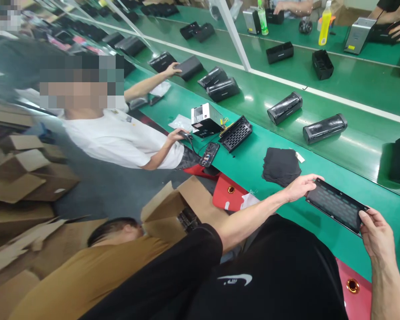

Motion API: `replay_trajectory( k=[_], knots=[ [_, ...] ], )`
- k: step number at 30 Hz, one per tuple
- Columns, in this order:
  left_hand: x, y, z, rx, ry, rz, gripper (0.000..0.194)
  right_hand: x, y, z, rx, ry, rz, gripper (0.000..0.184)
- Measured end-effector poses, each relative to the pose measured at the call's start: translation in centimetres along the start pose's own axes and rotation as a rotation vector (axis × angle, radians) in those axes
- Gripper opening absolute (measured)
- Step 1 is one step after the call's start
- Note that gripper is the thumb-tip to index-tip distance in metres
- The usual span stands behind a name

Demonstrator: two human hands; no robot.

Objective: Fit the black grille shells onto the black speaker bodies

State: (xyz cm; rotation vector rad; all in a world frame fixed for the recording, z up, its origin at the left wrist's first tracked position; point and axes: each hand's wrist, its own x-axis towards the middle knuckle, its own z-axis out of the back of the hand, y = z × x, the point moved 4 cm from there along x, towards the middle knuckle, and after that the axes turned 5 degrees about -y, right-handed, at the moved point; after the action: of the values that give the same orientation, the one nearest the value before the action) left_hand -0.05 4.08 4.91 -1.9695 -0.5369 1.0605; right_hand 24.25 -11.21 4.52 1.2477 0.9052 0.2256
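Black perforated panel [336, 206], held flat above the near edge of the green worktop [320, 111], is pinched at both ends: the left hand [302, 186] has its grip closed on the panel's far-left corner, the right hand [375, 233] has its grip clamped on the near-right end. A stack of black cloth squares [282, 165] lies just beyond the panel. Farther off, two black speaker housings [324, 128] rest on the worktop. A co-worker's hand [178, 134] holds a small tool, well apart from the panel.
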Motion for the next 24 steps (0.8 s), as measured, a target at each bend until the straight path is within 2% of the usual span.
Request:
replay_trajectory(
  k=[8,17,24],
  knots=[
    [-0.9,-0.7,0.1,0.025,0.036,-0.029,0.065,-0.7,0.5,0.0,0.057,-0.017,-0.07,0.055],
    [-0.5,0.1,0.3,-0.018,0.07,-0.013,0.072,-0.9,0.8,-0.4,0.055,-0.063,-0.103,0.058],
    [-0.8,-0.5,0.4,0.046,0.081,-0.044,0.072,-0.8,1.0,-0.5,0.037,-0.072,-0.109,0.059]
  ],
)
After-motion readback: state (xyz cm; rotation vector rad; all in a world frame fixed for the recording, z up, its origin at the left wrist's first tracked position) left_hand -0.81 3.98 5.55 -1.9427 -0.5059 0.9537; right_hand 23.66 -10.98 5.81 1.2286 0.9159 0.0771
